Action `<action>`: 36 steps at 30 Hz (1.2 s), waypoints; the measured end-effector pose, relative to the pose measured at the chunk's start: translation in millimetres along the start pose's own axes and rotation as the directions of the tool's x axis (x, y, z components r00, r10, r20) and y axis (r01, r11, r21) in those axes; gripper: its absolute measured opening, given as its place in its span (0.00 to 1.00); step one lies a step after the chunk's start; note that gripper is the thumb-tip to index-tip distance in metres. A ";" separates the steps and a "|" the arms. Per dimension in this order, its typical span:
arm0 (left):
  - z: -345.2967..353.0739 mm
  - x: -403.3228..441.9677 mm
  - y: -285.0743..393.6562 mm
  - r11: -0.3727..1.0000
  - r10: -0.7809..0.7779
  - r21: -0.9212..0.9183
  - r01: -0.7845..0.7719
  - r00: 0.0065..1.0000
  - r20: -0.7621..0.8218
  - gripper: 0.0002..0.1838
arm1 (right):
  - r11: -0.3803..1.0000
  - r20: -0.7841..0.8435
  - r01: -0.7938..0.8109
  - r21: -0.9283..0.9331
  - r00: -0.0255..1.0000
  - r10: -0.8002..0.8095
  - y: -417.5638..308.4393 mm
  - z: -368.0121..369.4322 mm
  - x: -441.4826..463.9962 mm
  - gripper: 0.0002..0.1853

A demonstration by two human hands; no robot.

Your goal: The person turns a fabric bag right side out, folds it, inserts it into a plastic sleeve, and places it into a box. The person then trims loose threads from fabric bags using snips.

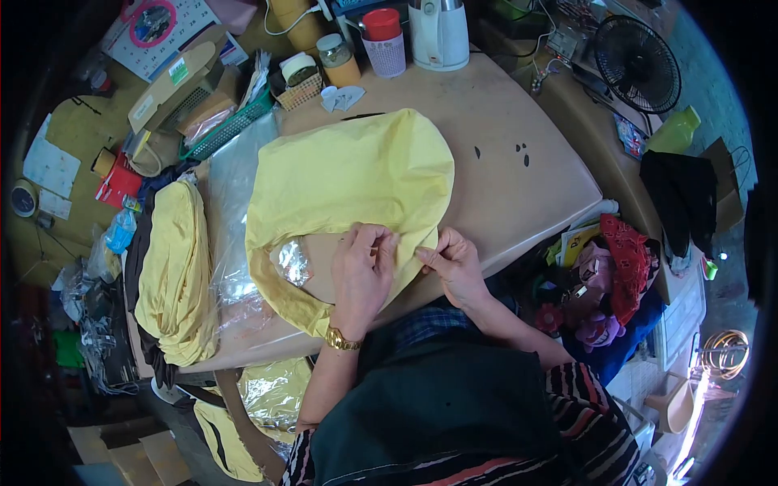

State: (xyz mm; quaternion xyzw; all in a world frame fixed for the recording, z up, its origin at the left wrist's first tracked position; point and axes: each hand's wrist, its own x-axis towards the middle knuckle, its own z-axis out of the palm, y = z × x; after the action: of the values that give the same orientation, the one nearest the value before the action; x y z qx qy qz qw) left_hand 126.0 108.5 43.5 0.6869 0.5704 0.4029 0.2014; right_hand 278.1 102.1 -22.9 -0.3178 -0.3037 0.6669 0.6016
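Observation:
A yellow cloth piece (pixel 340 174), shaped like a sling bag with a wide loop strap, lies spread on the tan table. My left hand (pixel 365 271), with a gold watch at the wrist, pinches the cloth along the inner edge of the loop. Just to its right, my right hand (pixel 455 266) has thumb and fingers closed on the outer edge of the same cloth. The fingertips of both hands are a short way apart. Whether a small thing sits between them is too fine to tell.
A folded stack of yellow cloth (pixel 174 275) lies at the left on dark fabric, beside clear plastic sheeting (pixel 235 194). Along the back stand a green basket (pixel 227 125), a jar (pixel 338 61), a purple cup (pixel 385 57) and a white kettle (pixel 440 36). A black fan (pixel 638 65) is at far right.

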 end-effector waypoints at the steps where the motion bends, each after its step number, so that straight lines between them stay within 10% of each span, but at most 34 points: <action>1: -3.8 2.5 10.4 0.999 0.009 0.045 -0.008 1.000 -0.014 0.06 | 0.994 0.021 0.049 -0.100 0.999 -0.047 0.4 -0.6 0.7 0.13; 8: -6.8 13.4 8.9 0.987 0.078 0.141 -0.071 0.996 -0.046 0.05 | 0.980 0.122 0.161 -0.119 0.982 -0.146 3.6 -0.4 -0.5 0.11; 10: -11.2 16.2 11.4 0.993 0.025 0.113 -0.021 0.999 -0.036 0.05 | 0.921 0.246 -0.241 0.306 0.955 0.168 -4.3 -3.6 -2.0 0.07; 13: -10.7 16.5 11.6 0.998 -0.007 0.057 0.006 1.000 0.014 0.06 | 0.819 0.225 -0.462 0.340 0.886 0.407 -12.6 -4.0 6.7 0.10; 31: -20.5 12.1 13.9 0.981 -0.040 0.189 0.030 0.998 0.047 0.08 | 0.996 -0.201 0.009 0.087 0.980 0.009 10.5 1.2 27.2 0.13; 36: -15.5 13.2 9.0 0.957 0.092 0.278 -0.078 0.995 -0.038 0.09 | 0.874 -0.051 -0.338 0.348 0.925 0.378 -13.9 32.0 2.8 0.10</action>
State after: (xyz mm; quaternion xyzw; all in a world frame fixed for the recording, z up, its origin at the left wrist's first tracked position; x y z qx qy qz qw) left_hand 119.8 115.7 63.6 0.7217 0.5958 0.3450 0.0716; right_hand 261.1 105.4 7.5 -0.3008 -0.0867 0.7885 0.5294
